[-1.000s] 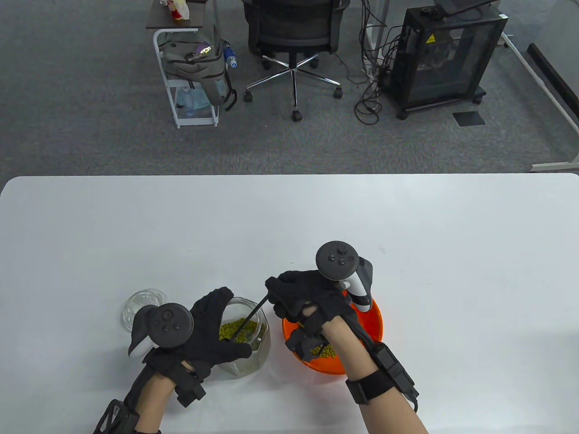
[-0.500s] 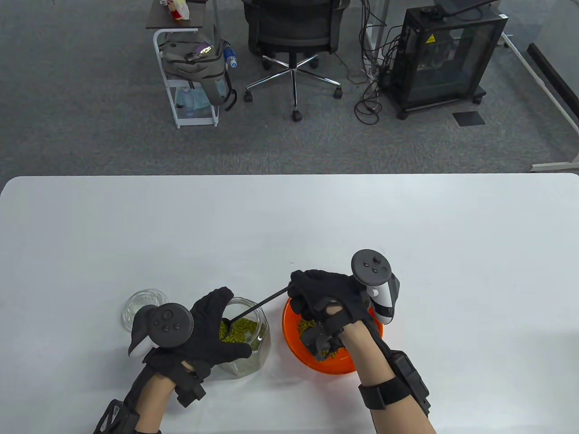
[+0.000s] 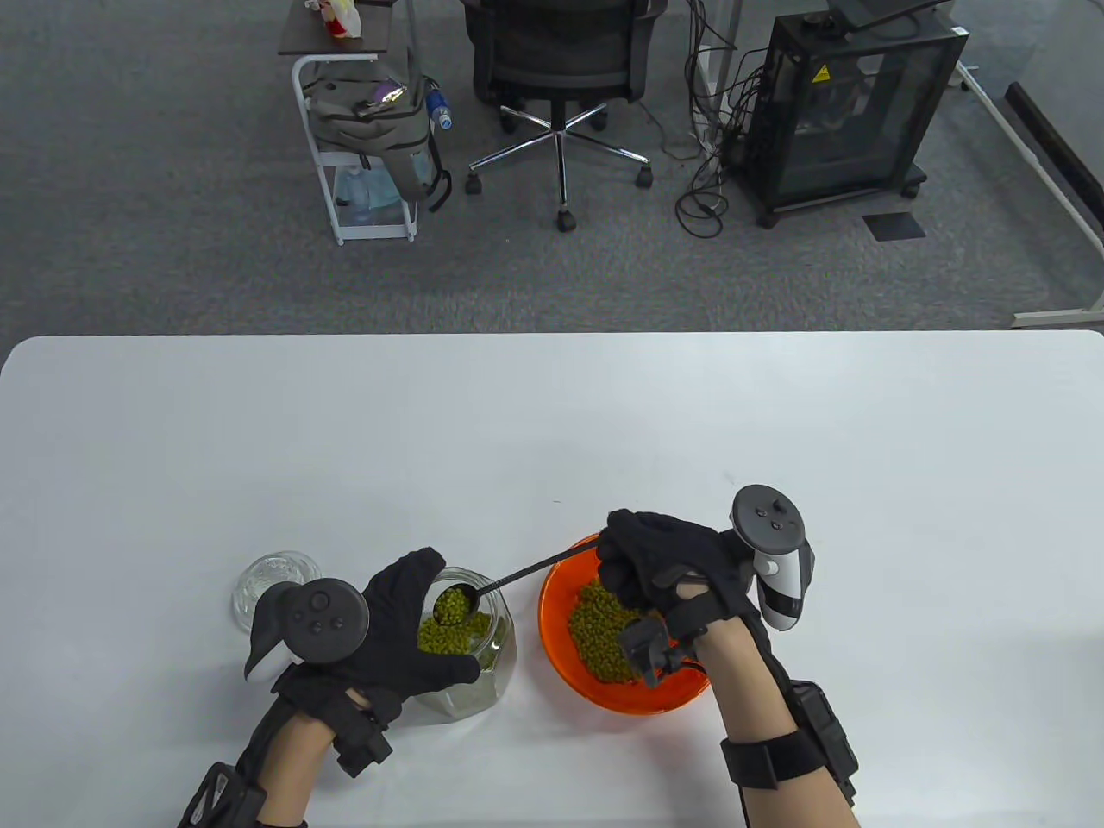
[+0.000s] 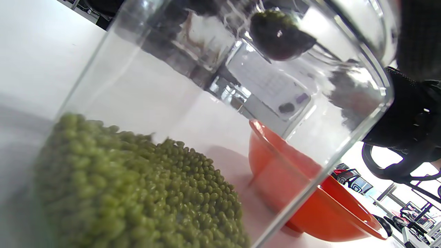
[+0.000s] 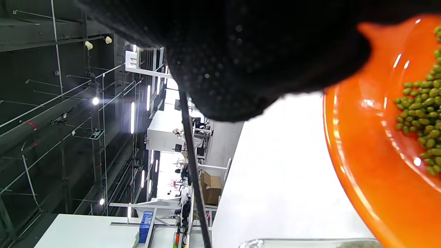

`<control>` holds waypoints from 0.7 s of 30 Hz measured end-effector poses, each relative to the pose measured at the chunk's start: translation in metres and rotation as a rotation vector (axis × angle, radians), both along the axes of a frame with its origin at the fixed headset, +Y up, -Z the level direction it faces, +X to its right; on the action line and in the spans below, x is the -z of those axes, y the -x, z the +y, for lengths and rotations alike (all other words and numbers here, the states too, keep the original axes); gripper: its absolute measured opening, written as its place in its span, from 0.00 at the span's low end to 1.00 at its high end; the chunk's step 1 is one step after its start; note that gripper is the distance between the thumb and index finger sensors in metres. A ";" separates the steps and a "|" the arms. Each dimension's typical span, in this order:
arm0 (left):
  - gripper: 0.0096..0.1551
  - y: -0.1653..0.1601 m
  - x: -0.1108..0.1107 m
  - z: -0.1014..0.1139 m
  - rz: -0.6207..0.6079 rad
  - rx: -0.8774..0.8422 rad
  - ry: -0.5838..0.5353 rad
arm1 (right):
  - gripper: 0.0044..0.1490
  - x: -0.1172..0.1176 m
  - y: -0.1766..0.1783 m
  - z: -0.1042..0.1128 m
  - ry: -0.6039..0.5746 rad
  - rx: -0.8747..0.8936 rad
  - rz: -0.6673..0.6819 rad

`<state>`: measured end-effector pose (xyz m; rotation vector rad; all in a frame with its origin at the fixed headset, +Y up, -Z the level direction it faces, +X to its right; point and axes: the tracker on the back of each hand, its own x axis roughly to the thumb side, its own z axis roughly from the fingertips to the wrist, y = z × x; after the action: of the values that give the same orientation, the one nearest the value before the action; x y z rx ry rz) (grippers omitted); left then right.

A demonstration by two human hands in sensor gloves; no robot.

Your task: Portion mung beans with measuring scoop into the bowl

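Observation:
A glass jar (image 3: 483,668) with mung beans (image 3: 448,640) in its bottom stands near the table's front edge. My left hand (image 3: 405,634) grips it from the left side. My right hand (image 3: 655,565) holds the thin black handle of a measuring scoop (image 3: 454,604), whose bowl, heaped with beans, hangs just above the jar's mouth. The scoop (image 4: 280,34) shows dark through the jar wall (image 4: 137,86) in the left wrist view. An orange bowl (image 3: 561,655) holding mung beans (image 3: 604,634) sits right of the jar, under my right hand. The right wrist view shows the bowl (image 5: 361,162) and the handle (image 5: 193,168).
A round glass lid (image 3: 269,580) lies on the white table (image 3: 552,431) left of the jar, partly behind my left hand's tracker. Beyond the table's far edge are an office chair (image 3: 561,69), a cart with a bag (image 3: 366,129) and a black cabinet (image 3: 849,112).
My right hand has moved right and drawn the scoop up out of the jar; its bowl, down among the beans before, now sits heaped above the jar's mouth. The left hand has not moved.

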<state>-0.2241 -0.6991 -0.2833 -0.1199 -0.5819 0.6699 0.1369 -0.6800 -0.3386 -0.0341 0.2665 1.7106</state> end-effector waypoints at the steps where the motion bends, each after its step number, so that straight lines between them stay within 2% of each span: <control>1: 0.79 0.000 0.000 0.000 0.000 0.000 0.000 | 0.28 -0.001 -0.003 0.001 -0.003 0.012 -0.004; 12: 0.79 0.000 0.000 0.000 -0.001 0.000 0.001 | 0.27 -0.010 -0.040 0.016 -0.035 0.091 -0.048; 16: 0.79 0.000 0.000 0.000 -0.001 -0.001 0.001 | 0.28 -0.014 -0.064 0.018 -0.049 0.100 -0.085; 21: 0.79 0.000 0.000 0.000 0.000 -0.001 0.000 | 0.28 -0.019 -0.100 0.012 -0.048 0.087 -0.147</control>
<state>-0.2242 -0.6993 -0.2833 -0.1203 -0.5823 0.6707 0.2365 -0.6685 -0.3195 -0.1115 0.1162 1.6188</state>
